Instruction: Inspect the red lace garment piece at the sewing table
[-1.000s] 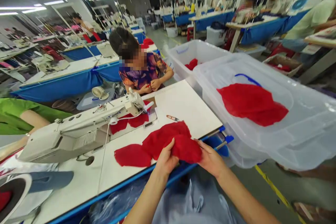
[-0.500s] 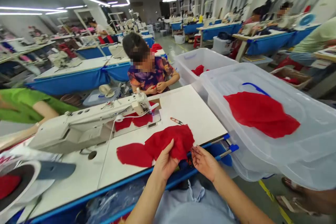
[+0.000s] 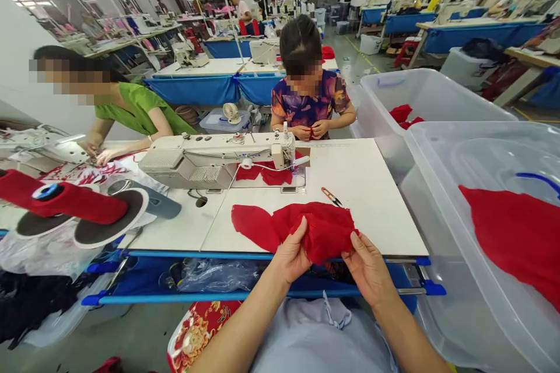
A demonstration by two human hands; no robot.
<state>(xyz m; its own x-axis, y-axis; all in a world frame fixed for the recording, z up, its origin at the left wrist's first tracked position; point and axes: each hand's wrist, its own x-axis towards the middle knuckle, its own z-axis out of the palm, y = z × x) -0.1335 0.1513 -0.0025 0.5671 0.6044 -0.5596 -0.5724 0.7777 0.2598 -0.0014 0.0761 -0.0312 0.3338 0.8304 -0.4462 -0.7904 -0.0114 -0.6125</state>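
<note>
A piece of red fabric [image 3: 321, 227] is stretched between both hands at the front edge of the white sewing table [image 3: 371, 210]. My left hand [image 3: 294, 253] grips its lower left side, thumb on top. With thumb and fingers, my right hand [image 3: 364, 256] pinches its right edge. A flat lobe of red cloth [image 3: 254, 224] extends left on the tabletop; whether it is joined to the held piece is unclear. Beyond the fabric lies a pair of orange-handled thread snips [image 3: 331, 196]. Further back stands a sewing machine [image 3: 219, 160], with red pieces [image 3: 275, 173] under its head.
Clear plastic bins [image 3: 437, 93] stand at the right, with a red cloth [image 3: 516, 239] on the nearer lid. Red thread cones [image 3: 87, 201] are at the left. One co-worker [image 3: 310, 99] sits opposite; another in green [image 3: 135, 108] works at the left.
The view has swung left, bringing the thread cones and the green-clad co-worker into fuller sight. My right hand now pinches the fabric's right edge; earlier its fingers were just beside it.
</note>
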